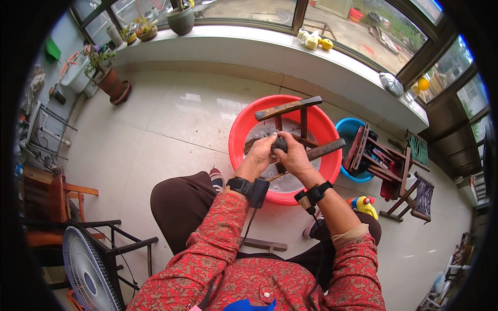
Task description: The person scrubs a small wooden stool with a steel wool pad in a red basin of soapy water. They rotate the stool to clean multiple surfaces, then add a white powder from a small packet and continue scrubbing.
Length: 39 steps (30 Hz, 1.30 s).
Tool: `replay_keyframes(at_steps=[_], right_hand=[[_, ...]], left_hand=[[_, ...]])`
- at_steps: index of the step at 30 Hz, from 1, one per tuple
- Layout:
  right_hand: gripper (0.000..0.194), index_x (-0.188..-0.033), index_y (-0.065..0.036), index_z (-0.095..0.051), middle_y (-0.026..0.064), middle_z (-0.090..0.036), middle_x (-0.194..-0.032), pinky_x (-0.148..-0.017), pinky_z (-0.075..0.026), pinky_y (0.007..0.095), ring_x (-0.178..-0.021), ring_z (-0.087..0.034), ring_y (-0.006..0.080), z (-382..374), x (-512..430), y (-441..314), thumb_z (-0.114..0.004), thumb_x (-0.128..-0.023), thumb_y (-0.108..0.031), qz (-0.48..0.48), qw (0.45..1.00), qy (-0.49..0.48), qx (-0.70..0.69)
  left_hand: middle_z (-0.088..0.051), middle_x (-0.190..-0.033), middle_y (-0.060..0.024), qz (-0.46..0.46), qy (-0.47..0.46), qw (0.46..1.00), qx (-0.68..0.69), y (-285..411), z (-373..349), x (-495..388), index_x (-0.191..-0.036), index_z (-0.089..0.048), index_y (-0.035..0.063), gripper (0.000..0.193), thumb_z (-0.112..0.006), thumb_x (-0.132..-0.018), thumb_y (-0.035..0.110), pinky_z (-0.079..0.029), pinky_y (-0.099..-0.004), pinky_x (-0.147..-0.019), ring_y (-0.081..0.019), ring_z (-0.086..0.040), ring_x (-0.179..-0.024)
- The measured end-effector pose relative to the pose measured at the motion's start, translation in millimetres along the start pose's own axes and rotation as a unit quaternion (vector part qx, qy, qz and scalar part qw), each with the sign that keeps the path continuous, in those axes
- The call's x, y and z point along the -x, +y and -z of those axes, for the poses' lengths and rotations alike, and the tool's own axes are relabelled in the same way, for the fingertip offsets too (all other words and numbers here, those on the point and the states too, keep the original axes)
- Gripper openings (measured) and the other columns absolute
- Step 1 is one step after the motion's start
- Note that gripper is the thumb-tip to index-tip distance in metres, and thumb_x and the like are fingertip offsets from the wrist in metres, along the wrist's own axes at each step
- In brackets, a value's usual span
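Over a red plastic basin (236, 136) of sudsy grey water, my left hand (261, 152) and my right hand (294, 154) meet around a dark, rough scouring pad or wad (279, 144). Both hands grip it, thumbs close together. A wooden stool frame (288, 108) leans in the basin, its two dark-ended bars sticking out above the rim. One bar passes just behind my right hand. The frame's lower parts are partly hidden by my hands and the murky water.
To the right, a blue basin (342, 125) holds wooden stool frames (383, 163). A yellow bottle (365, 207) stands near my right knee. A folding stool with woven cords (423, 196) lies beyond. At lower left are an electric fan (90, 272) and a black metal frame (132, 245).
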State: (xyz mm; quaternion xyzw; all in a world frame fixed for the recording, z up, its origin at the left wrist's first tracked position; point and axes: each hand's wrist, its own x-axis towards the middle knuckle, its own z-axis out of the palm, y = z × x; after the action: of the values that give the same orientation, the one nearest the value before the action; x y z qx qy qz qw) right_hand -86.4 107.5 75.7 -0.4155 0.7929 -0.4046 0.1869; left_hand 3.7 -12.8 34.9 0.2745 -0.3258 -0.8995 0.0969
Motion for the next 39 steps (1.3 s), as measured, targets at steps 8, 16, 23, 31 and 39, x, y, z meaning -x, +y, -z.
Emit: replay_keyframes(at_steps=[8, 16, 23, 31, 39], right_hand=[[0.023, -0.113, -0.004, -0.058, 0.0029, -0.066, -0.090, -0.062, -0.052, 0.0235, -0.077, -0.063, 0.0085, 68.1, 27.1, 18.9, -0.066, -0.092, 0.002, -0.015, 0.946, 0.188, -0.263], [0.025, -0.112, -0.004, -0.056, 0.0109, -0.068, -0.090, -0.055, -0.058, 0.0296, -0.065, -0.069, 0.0194, 76.0, 96.9, 126.9, -0.065, -0.089, -0.004, -0.225, 0.747, 0.422, -0.462], [0.026, -0.109, 0.001, -0.058, 0.0159, -0.067, -0.074, -0.044, -0.054, 0.0358, -0.054, -0.068, 0.0236, -29.6, 98.5, 216.5, -0.063, -0.084, -0.004, -0.329, 0.911, 0.148, -0.199], [0.025, -0.112, -0.012, -0.067, 0.0188, -0.066, -0.119, -0.084, -0.054, 0.0530, -0.104, -0.068, 0.0365, -69.8, 51.8, 243.6, -0.058, -0.091, -0.022, -0.293, 0.888, -0.138, 0.326], [0.049, -0.122, -0.011, -0.069, 0.0157, -0.063, -0.132, -0.095, -0.054, 0.0517, -0.120, -0.063, 0.0358, -91.6, 41.9, 235.7, -0.079, -0.080, -0.032, -0.213, 0.884, -0.326, 0.258]], left_hand=[[-0.058, -0.126, -0.0156, -0.041, 0.062, 0.964, -0.257, 78.2, -22.9, -3.3, -0.129, -0.056, -0.0035, 0.048, -0.070, -0.096, 0.029, -0.053, -0.0403, -0.097, -0.0288, -0.057, -0.116], [-0.066, -0.122, -0.0087, -0.040, 0.068, 0.866, -0.495, 125.6, -46.6, -0.6, -0.129, -0.064, 0.0047, 0.046, -0.066, -0.097, 0.038, -0.054, -0.0414, -0.092, -0.0196, -0.059, -0.114], [-0.073, -0.099, -0.0092, -0.069, 0.068, 0.845, -0.527, 112.4, -35.2, -24.4, -0.115, -0.072, -0.0006, 0.041, -0.068, -0.094, 0.035, -0.052, -0.0337, -0.081, -0.0198, -0.066, -0.089], [-0.066, -0.125, -0.0265, -0.122, 0.081, 0.592, -0.793, 128.2, -45.8, -11.6, -0.129, -0.062, -0.0040, 0.048, -0.065, -0.095, 0.030, -0.048, -0.0423, -0.103, -0.0389, -0.063, -0.120], [-0.064, -0.128, -0.0263, -0.114, 0.109, 0.564, -0.811, 139.9, -38.1, -8.8, -0.130, -0.062, -0.0031, 0.051, -0.066, -0.094, 0.033, -0.047, -0.0451, -0.105, -0.0397, -0.059, -0.124]])
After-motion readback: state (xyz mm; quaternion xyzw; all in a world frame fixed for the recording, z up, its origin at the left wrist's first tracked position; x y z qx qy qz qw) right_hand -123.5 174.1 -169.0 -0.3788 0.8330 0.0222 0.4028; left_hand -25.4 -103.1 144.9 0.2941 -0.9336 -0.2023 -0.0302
